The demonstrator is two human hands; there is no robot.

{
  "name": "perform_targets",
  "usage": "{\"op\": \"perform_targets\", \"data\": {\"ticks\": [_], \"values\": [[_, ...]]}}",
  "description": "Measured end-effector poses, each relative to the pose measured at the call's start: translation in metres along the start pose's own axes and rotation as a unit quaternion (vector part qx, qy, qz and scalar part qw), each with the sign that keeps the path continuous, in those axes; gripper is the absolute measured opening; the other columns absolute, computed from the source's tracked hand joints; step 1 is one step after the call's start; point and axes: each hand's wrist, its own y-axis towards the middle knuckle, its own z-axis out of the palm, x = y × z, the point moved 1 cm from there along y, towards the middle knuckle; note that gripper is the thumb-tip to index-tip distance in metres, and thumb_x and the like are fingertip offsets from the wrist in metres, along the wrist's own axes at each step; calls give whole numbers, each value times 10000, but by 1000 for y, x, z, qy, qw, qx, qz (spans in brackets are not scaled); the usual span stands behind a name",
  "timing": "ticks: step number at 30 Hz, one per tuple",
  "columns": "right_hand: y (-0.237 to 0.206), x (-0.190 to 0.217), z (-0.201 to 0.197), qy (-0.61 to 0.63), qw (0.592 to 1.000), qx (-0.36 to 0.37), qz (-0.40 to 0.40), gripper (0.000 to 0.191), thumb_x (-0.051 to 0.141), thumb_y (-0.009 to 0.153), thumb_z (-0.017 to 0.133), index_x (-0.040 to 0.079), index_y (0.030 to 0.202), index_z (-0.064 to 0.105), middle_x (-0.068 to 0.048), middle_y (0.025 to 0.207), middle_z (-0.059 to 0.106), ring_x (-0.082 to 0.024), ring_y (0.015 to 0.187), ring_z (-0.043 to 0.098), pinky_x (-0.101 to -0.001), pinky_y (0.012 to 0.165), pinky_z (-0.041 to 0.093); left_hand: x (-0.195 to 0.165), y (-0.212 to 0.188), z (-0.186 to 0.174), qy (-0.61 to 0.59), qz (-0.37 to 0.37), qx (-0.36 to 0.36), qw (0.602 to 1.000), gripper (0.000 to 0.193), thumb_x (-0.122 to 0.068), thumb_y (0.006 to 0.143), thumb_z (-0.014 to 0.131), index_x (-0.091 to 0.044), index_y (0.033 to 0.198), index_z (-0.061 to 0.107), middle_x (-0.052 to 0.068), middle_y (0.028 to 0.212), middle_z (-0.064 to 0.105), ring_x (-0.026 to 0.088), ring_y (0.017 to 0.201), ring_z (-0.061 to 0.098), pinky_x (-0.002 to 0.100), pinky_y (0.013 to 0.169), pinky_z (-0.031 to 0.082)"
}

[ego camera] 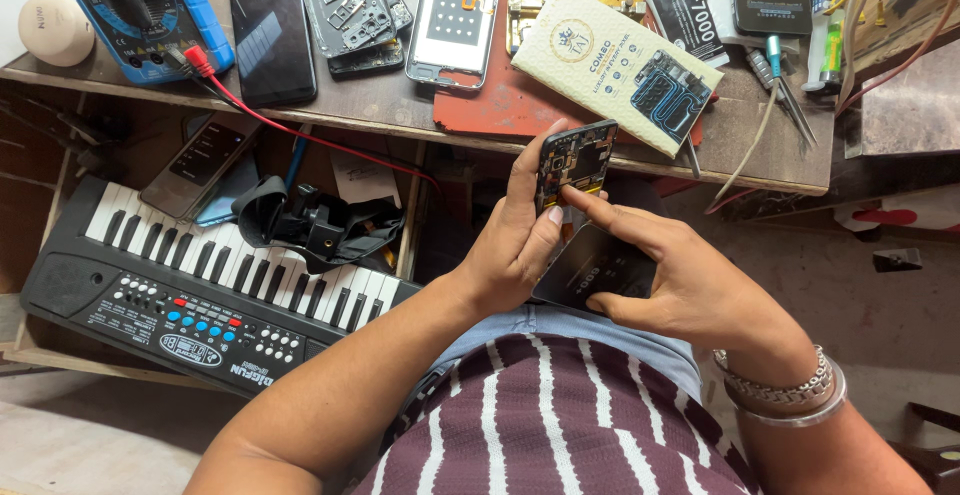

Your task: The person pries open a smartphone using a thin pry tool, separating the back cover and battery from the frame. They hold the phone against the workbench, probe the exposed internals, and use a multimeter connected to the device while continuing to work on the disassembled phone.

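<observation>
While the left hand (510, 245) grips an opened phone (577, 160) upright above the lap, long axis toward the bench, the right hand (680, 275) presses its forefinger to the phone's lower edge and pinches a black battery (590, 270) just beneath. A cream rectangular package (615, 60) lies slantwise on the workbench (380, 105) just beyond, with black labelled packets (685, 5) behind it.

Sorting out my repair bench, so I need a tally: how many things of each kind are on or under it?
Opened phone with bare boards, held in both hands: 1
Phones and phone frames lying on the wooden desk: 4
Blue multimeter: 1
Black electronic keyboard: 1
Cream printed packet: 1
Total: 8
</observation>
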Motion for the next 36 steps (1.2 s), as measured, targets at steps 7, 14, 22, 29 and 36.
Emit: {"op": "perform_targets", "data": {"ticks": [7, 14, 22, 29, 36], "values": [[-1, -1, 2, 27, 1000, 2, 9, 951, 16, 691, 777, 94, 1560, 401, -132, 1354, 660, -189, 1201, 615, -307, 1029, 460, 3, 0, -1, 71, 49, -4, 996, 690, -70, 1085, 410, -131, 1681, 68, 202, 1417, 625, 325, 1331, 652, 409, 1204, 451], [-3, -3, -4, 38, 999, 16, 7, 936, 12, 672, 780, 101, 1543, 447, -124, 1328, 676, -171, 1183, 626, -302, 1019, 485, 8, -2, 6, 38, 56, -14, 998, 665, -86, 1085, 418, -96, 1670, 102, 177, 1404, 627, 275, 1311, 645, 385, 1197, 460], [-13, 4, -3, 150, 983, -9, 102, 899, -10, 685, 757, 142, 1521, 465, -72, 1213, 690, -148, 1092, 631, -308, 963, 516, 20, 0, 14, -197, 0, -76, 977, 569, -94, 1084, 475, -75, 1601, 237, 88, 1390, 520, 146, 1231, 517, 335, 1085, 445], [-15, 2, 11, 187, 979, -52, 58, 832, -33, 698, 822, 114, 1428, 451, -49, 1120, 585, -148, 1087, 599, -314, 959, 501, 23, 1, 11, -232, 21, -111, 966, 403, -75, 1109, 503, -36, 1495, 393, 80, 1358, 579, 134, 1256, 553, 324, 1141, 444], [-14, -4, 18, 207, 975, -53, 53, 777, -52, 709, 821, 106, 1381, 464, -49, 1091, 594, -139, 1056, 604, -297, 933, 504, 20, 5, 11, -272, 10, -123, 954, 340, -78, 1099, 523, -12, 1432, 505, 73, 1295, 629, 127, 1193, 592, 312, 1092, 474]]}}
